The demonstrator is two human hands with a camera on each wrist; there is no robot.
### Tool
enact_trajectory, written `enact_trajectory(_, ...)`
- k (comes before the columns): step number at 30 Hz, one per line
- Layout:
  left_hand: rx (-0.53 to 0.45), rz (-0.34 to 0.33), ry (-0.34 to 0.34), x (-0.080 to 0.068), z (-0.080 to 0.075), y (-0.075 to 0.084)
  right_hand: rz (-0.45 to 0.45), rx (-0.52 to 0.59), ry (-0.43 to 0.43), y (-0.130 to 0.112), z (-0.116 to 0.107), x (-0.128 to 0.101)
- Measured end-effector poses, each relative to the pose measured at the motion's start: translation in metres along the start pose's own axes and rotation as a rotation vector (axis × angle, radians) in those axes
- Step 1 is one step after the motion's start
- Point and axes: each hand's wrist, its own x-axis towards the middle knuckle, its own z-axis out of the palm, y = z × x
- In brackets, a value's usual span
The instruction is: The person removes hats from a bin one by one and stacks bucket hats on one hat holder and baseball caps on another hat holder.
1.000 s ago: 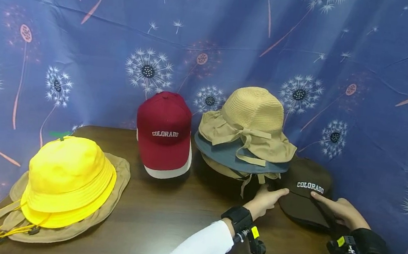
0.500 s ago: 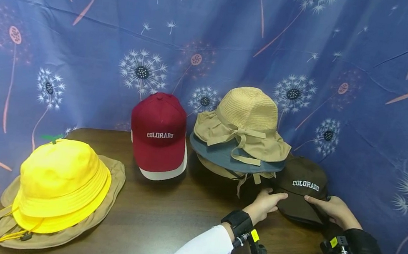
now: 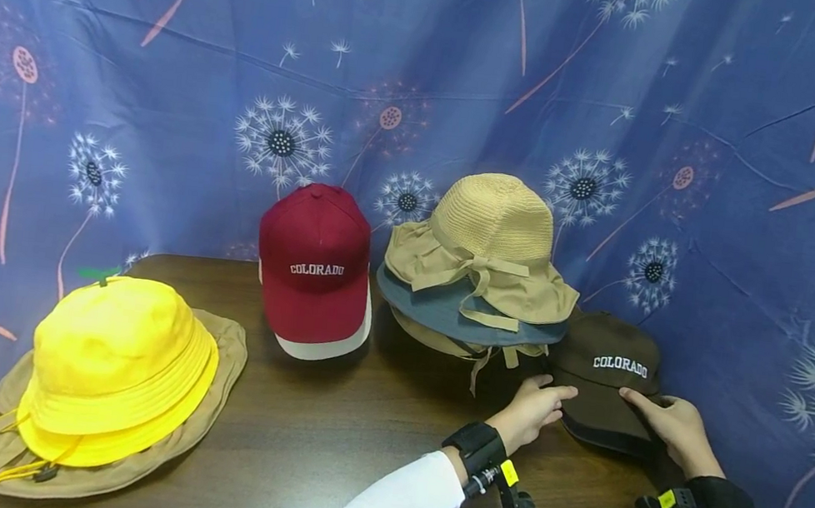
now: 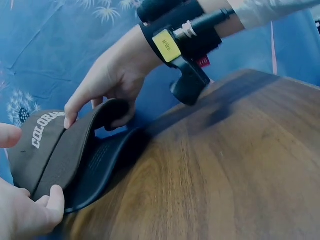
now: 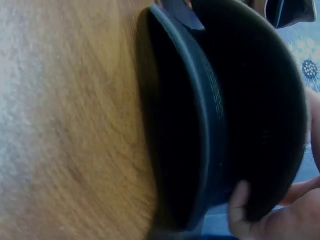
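While the dark brown "COLORADO" baseball cap (image 3: 608, 377) rests on the wooden worktop (image 3: 326, 437) beside the stacked sun hats (image 3: 480, 279), the left hand (image 3: 532, 406) and right hand (image 3: 671, 422) pinch its brim with curled fingers.

A dark wooden table (image 3: 326, 437) stands before a blue backdrop (image 3: 429, 64) printed with dandelions. At its left lies a yellow bucket hat (image 3: 111, 367) atop a tan brimmed hat (image 3: 222, 359). Mid-table, a red cap (image 3: 316, 264) reads COLORADO, just beside a stack topped by a woven straw hat (image 3: 492, 238) over a blue-grey brim (image 3: 446, 313)
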Motion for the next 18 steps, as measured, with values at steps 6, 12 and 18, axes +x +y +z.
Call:
enact_trajectory(6, -0.066, 0.028, -0.064, -0.002, 0.003, 0.004, 0.019, 0.125, 0.056, 0.005, -0.001, -0.002)
enact_trajectory(12, -0.084, 0.064, -0.115, -0.005, 0.006, 0.01, 0.058, 0.188, 0.091, 0.006, -0.005, -0.004)
enact_trajectory(18, -0.119, 0.083, -0.145, -0.005, 0.01, 0.015, 0.062, 0.268, 0.126, 0.006, -0.011, -0.006)
